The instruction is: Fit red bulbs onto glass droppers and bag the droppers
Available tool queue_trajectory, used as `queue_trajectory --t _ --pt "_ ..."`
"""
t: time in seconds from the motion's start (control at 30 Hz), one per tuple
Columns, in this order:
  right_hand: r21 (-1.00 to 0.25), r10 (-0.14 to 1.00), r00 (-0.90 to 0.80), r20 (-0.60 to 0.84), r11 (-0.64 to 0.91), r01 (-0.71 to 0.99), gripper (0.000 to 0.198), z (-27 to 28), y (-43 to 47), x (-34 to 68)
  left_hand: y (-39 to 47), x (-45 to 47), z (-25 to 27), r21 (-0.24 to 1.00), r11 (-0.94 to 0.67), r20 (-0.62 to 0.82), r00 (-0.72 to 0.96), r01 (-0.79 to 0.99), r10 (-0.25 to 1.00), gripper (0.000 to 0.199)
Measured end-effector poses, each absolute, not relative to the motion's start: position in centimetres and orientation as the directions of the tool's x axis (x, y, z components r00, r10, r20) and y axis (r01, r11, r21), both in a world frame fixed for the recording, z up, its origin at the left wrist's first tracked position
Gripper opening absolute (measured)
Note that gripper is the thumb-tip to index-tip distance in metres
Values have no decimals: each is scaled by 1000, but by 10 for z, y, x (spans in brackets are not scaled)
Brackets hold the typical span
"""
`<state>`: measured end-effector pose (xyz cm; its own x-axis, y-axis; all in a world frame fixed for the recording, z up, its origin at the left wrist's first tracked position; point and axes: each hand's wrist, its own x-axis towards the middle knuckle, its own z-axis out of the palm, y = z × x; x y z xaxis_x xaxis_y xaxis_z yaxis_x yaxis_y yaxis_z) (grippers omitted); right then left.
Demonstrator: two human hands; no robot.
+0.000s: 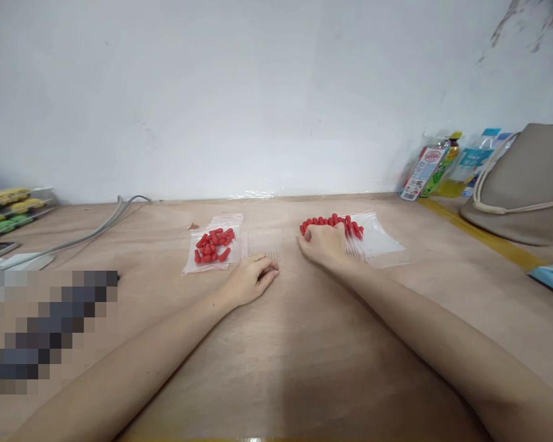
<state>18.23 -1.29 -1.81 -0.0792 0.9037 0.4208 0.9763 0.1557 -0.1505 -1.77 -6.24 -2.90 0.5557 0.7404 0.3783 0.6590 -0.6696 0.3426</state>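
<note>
My left hand point(253, 279) rests on the wooden table with its fingers loosely bent and the thumb a little apart; nothing shows in it. Just behind it is a row of thin clear tubes point(265, 242). To their left, several loose red rubber bulbs point(213, 245) lie on a clear plastic bag point(191, 267). My right hand point(325, 242) is closed over a side-by-side row of clear droppers with red bulbs point(328, 220). Its fingertips are hidden, so whatever they hold cannot be made out. A white plastic bag point(380, 236) lies under the row's right end.
Bottles point(474, 162) and a carton point(424, 172) stand by the wall at right, beside a grey-beige bag point(523, 184) with a cord. Yellow tape point(483, 236) runs along the table there. At left are a grey cable point(105, 224) and yellow and green packets point(9, 212).
</note>
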Motion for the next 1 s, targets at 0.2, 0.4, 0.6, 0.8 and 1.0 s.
queue_trajectory --t 0.2,0.4,0.6,0.8,1.0 --pt "-192 934 -87 348 161 968 32 -20 -8 144 -62 -19 -30 357 -665 370 555 656 745 12" --pt "-179 973 -52 226 94 979 29 -16 -1 131 -62 -19 -31 331 -677 401 551 658 732 13" --pt "-121 975 -83 206 110 987 27 -14 -8 134 -42 -39 -19 178 -464 643 255 868 722 20" --pt "-26 911 -185 369 209 978 24 -27 -38 154 -10 -87 -7 287 -51 514 -109 956 851 34" --pt "-3 751 -235 617 301 954 21 -42 -62 191 9 -111 -21 451 -104 291 -36 886 956 46"
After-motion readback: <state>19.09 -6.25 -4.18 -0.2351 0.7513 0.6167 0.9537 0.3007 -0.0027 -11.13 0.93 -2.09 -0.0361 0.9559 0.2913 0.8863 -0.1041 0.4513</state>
